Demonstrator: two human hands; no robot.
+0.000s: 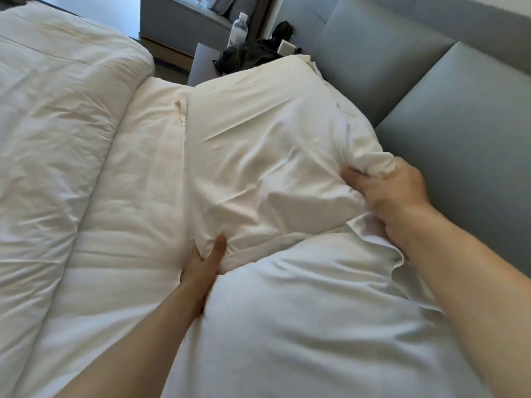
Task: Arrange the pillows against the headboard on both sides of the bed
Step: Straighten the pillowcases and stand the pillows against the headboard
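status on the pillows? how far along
Done: one white pillow lies nearest the camera beside the grey headboard. In hand: the right hand bunches a corner of a second pillow at the headboard, while the left hand grips its lower edge. Left: seating that pillow squarely. The folded-back duvet is all that shows elsewhere; the bed's other side is out of view.

Grey nightstand w/ plastic bottle beside bed, daylight on floor beyond.
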